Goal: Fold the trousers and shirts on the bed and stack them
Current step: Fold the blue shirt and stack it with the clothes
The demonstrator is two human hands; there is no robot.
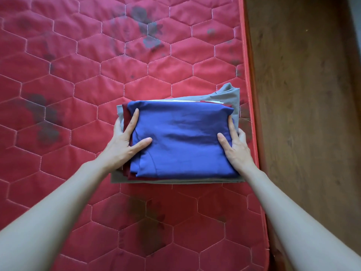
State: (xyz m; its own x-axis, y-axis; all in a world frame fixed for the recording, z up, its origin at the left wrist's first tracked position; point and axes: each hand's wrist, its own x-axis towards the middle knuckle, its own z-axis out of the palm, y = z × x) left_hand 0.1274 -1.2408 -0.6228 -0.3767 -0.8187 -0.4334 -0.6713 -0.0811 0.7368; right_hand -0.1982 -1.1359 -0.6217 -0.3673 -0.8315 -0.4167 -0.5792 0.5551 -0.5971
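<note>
Two bare forearms reach from the near edge over the red hexagon-quilted mattress (pixel 78 94) of the bed. The left hand (pixel 125 141) and right hand (pixel 234 147) flank a stack of folded garments beside the mattress's right edge: a blue folded cloth (pixel 181 141) on top, then a maroon layer (pixel 127 122), a grey layer (pixel 230 94) and an olive-brown bottom layer (pixel 175 180). Each grip clasps a side of the stack, thumb on top, some fingers tucked beneath. Judgement: squeeze evenly and square the edges, lest layers slip.
</note>
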